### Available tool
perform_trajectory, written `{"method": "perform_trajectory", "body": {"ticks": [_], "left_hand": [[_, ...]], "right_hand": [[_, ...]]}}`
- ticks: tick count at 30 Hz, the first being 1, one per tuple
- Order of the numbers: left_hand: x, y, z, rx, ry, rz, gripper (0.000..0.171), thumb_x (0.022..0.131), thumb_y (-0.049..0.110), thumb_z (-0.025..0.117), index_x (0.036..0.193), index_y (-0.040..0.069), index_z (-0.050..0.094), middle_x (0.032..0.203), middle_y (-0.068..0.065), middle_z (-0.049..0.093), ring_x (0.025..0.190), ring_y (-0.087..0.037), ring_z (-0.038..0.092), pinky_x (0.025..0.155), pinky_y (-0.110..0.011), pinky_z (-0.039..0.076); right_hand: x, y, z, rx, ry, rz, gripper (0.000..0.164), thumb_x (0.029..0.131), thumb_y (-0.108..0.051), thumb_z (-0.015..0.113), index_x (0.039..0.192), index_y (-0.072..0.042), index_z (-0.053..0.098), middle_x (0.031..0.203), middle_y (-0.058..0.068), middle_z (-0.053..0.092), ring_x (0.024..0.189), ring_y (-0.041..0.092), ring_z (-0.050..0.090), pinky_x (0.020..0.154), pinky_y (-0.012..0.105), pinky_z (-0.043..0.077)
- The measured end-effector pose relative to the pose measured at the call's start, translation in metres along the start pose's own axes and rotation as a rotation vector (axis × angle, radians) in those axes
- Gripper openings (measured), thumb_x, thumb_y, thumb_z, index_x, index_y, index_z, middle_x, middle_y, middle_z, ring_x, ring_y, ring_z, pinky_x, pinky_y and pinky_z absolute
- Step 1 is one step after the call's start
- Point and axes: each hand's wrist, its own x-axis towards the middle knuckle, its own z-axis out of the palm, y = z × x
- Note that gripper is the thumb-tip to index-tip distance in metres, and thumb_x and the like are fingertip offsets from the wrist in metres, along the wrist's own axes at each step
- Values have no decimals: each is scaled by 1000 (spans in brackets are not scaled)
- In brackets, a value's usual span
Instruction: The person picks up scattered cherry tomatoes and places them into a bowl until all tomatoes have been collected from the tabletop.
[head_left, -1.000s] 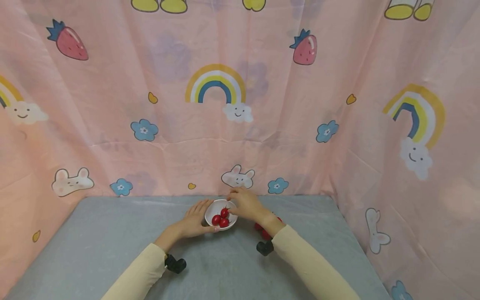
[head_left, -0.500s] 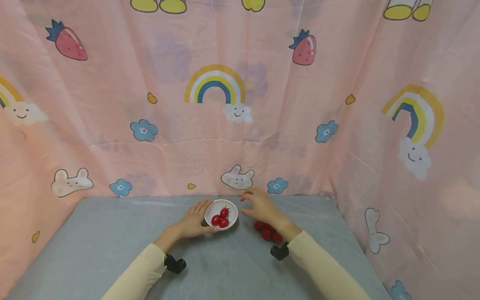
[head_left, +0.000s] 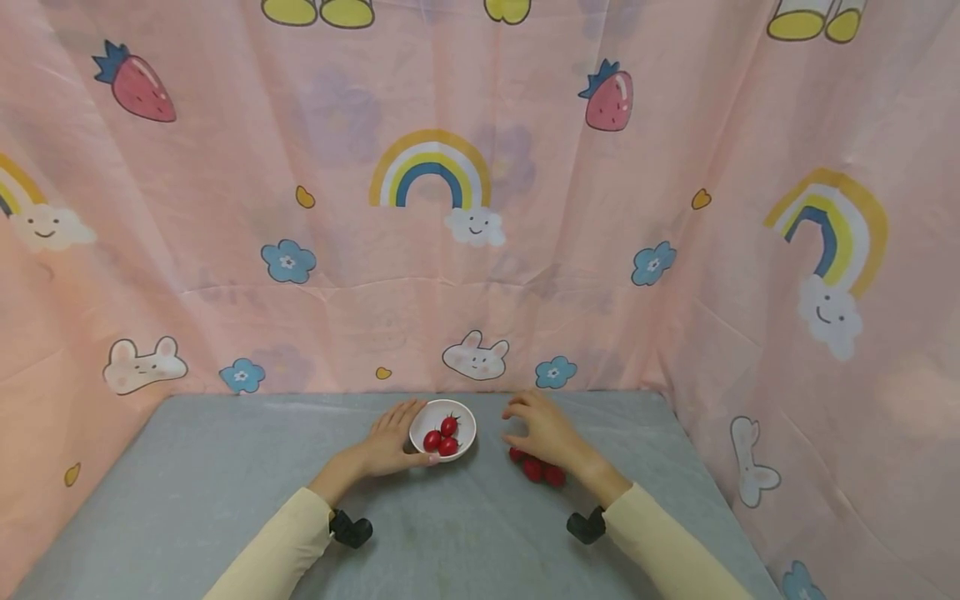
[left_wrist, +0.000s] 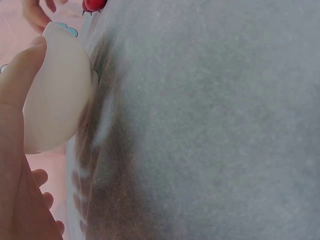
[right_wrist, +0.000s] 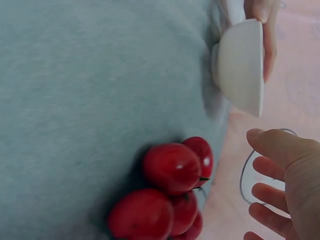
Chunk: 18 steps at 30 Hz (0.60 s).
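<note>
A small white bowl [head_left: 467, 429] stands on the grey-covered table and has three cherry tomatoes [head_left: 432, 439] with green stems in it. My left hand [head_left: 386, 443] holds the bowl from its left side, thumb at the near rim and fingers along the far side; the left wrist view shows the thumb against the bowl [left_wrist: 60, 95]. To the right, my right hand [head_left: 551, 435] hovers with loosely bent, spread fingers and nothing between them. Close under it lies a cluster of several tomatoes [right_wrist: 172, 167], partly covered by the hand in the head view.
The table [head_left: 420, 542] ends at a pink curtain [head_left: 337, 325] with printed rainbows, clouds and strawberries, which hangs behind it and on both sides. A black wrist camera mount [head_left: 350, 529] sits on the left wrist, another mount [head_left: 587, 526] on the right.
My right hand has moved from over the bowl's right rim rightward and toward me, to above the loose tomatoes. The left hand, bowl and the tomatoes inside have stayed still.
</note>
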Motion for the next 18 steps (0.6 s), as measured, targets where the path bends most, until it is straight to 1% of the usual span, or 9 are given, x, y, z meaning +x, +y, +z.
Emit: {"method": "perform_trajectory", "body": {"ticks": [4,7,13,18], "left_hand": [[0,1,-1,-3,-4,3,103,83,63,68,159,14,18,165,-17,19,153,-41,14,121,-65,14],[0,1,-1,-5,-3,7,104,83,63,68,159,13,18,165,-17,19,153,-41,14,121,-65,14],[0,1,-1,-3,-3,4,103,83,62,68,159,14,18,165,-17,19,153,-41,14,121,-65,14],[-1,1,0,-1,0,1,103,83,62,68,159,14,18,165,-16,19,153,-41,15,121,-64,14]], "right_hand": [[-9,5,3,-6,5,-4,32,80,-27,81,106,-10,74,124,12,65,119,32,58,103,53,48],[-14,8,4,9,-5,2,33,80,-28,82,107,-9,74,125,14,65,120,33,58,104,54,47],[-22,14,7,19,-23,40,35,80,-31,82,106,-9,74,126,15,64,120,32,56,105,54,46],[-26,15,9,4,-34,64,37,78,-36,83,103,-11,75,126,13,65,121,31,57,106,54,46]]}}
